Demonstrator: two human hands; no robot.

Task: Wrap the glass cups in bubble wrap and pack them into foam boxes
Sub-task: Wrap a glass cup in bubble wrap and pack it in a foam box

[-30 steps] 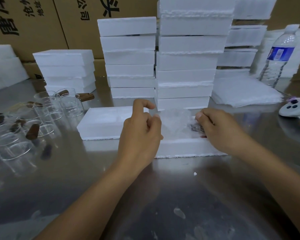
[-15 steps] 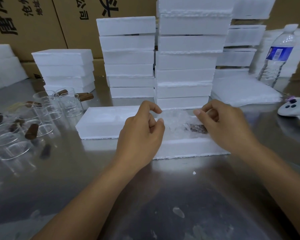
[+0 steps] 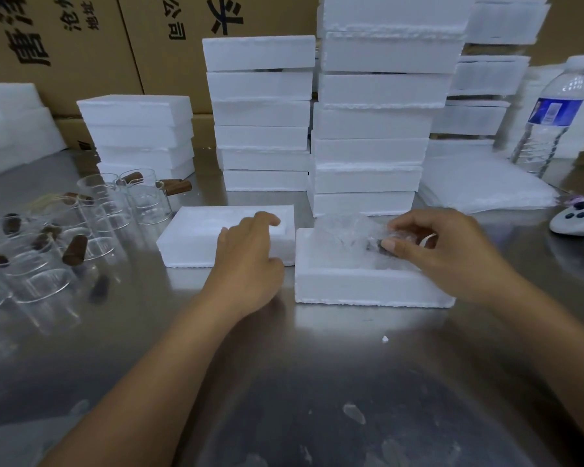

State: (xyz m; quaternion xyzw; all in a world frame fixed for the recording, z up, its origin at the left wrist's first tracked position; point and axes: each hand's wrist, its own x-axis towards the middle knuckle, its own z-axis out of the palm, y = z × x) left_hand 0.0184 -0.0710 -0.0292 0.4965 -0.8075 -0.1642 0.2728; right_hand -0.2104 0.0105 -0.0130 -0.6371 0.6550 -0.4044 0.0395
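A bubble-wrapped glass cup lies in the open white foam box at centre right. My right hand pinches the wrap at the cup's dark handle end. My left hand rests on the foam lid lying left of the box, fingers loosely curled and holding nothing. Several unwrapped glass cups with brown wooden handles stand on the steel table at the left.
Stacks of closed foam boxes rise behind the open box, with cardboard cartons behind them. A pile of bubble wrap sheets and a water bottle sit at back right. A white controller lies at the right edge.
My left hand let go of the wrapped cup and moved left onto the foam lid. My right hand stays on the cup's handle end in the box.
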